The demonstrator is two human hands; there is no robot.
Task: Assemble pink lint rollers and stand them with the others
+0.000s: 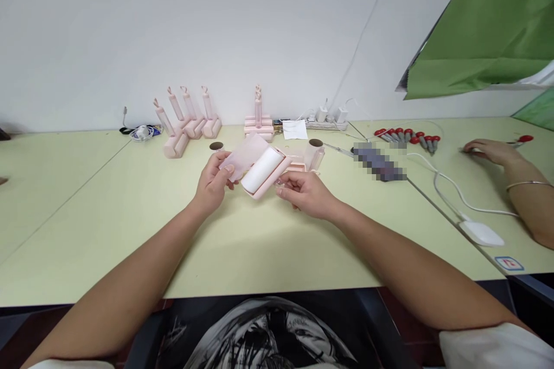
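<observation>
A pink lint roller (pixel 264 173) with a white roll is held tilted above the table, in front of me. My right hand (pixel 306 191) is closed around its handle, which the fingers mostly cover. In my left hand (pixel 215 181), thumb and fingers pinch a thin pale-pink sheet (pixel 246 155). That sheet reaches across to the white roll; whether it is attached there I cannot tell. Behind the roller lie an open pink case part (pixel 296 167) and a pale roll (pixel 315 153) with a brown core. Another brown core end (pixel 216 146) shows behind my left hand.
Several pink lint rollers (pixel 175 141) stand upright at the back left, more (pixel 258 121) at back centre. A power strip (pixel 324 125) lies along the wall. Rightward are red-tipped tools (pixel 407 136), a blurred dark object (pixel 376 162), a white cable and charger (pixel 482 233), and another person's hand (pixel 491 151).
</observation>
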